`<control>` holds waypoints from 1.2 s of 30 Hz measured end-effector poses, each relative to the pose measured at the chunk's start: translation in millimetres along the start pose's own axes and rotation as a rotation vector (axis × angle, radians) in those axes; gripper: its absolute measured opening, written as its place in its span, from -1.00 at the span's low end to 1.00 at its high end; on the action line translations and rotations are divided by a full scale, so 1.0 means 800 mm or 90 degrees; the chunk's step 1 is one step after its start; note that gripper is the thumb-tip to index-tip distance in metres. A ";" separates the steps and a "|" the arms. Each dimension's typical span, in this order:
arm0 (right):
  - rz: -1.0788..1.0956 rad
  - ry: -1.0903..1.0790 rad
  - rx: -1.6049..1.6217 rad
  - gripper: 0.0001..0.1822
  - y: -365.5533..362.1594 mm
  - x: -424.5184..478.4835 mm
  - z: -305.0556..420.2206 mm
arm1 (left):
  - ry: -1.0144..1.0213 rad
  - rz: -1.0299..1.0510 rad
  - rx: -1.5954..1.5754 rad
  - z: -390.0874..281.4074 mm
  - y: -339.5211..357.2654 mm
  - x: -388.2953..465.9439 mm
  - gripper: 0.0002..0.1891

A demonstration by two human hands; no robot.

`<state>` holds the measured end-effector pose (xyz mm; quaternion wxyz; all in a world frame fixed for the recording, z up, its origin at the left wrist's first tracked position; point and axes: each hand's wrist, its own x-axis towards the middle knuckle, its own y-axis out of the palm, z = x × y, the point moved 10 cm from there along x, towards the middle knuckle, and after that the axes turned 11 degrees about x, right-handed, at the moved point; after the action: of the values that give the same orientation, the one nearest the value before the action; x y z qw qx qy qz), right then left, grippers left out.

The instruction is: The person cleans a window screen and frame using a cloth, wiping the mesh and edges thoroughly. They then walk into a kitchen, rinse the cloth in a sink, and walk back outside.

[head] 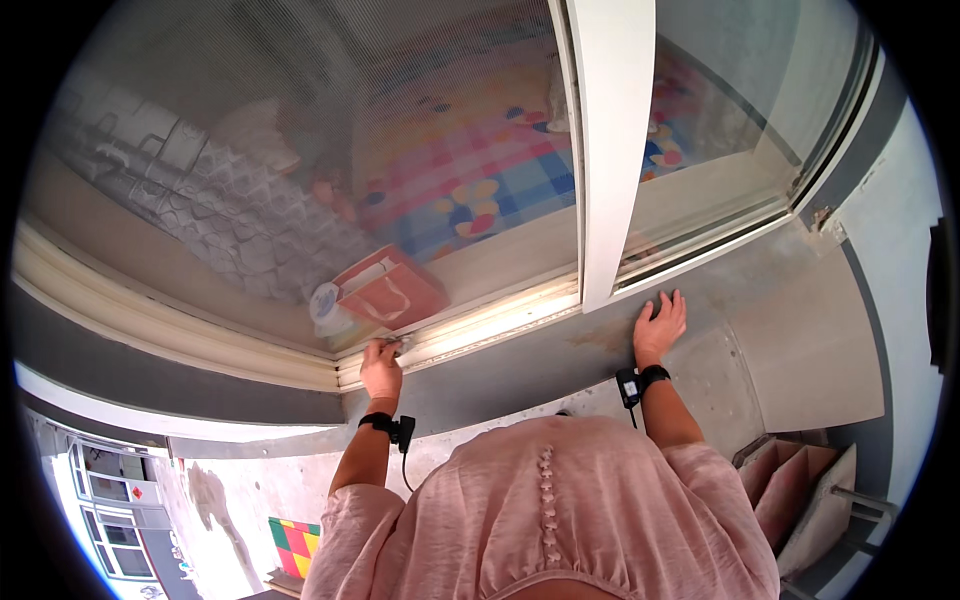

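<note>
My left hand [382, 369] is at the left part of the white window track [480, 318], its fingers pinched on a small grey thing [400, 345], too small to identify. Part of that thing is hidden by the fingers. To the right, my right hand [660, 328] rests with fingers apart on the grey band [555, 352] below the window frame, holding nothing. A white sash post [613, 150] rises between the screened section and the glass pane [720, 142]. Both wrists wear black straps with small cabled devices.
Behind the window stand a pink paper gift bag [397, 289] and a white round container [325, 304], near a bed with a colourful checked cover [480, 180]. Flattened cardboard [795, 487] leans at lower right. A coloured checkered board [295, 546] is at lower left.
</note>
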<state>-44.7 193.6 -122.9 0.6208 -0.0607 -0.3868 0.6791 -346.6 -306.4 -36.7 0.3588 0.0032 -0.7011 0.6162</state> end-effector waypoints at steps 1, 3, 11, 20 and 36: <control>0.005 0.005 -0.008 -0.60 0.000 -0.001 0.000 | -0.109 -0.027 0.017 0.037 -0.014 -0.006 -0.69; 0.000 0.000 -0.016 -0.59 -0.001 0.000 -0.002 | -0.329 -0.107 -0.051 0.105 -0.038 -0.022 -0.67; 0.001 -0.022 -0.020 -0.57 0.002 -0.002 0.004 | -0.537 -0.133 -0.132 0.157 0.014 -0.029 -0.74; -0.009 -0.027 -0.045 -0.57 0.002 -0.003 0.003 | -0.411 -0.025 -0.370 -0.083 0.030 0.029 -0.73; -0.002 -0.021 -0.039 -0.58 0.000 -0.003 0.009 | -0.093 -0.410 -0.257 -0.080 -0.215 0.132 -0.64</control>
<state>-48.0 188.0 -118.6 0.6132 -0.0681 -0.4177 0.6670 -316.2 -246.3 164.0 0.4767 0.1966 -0.7949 0.3198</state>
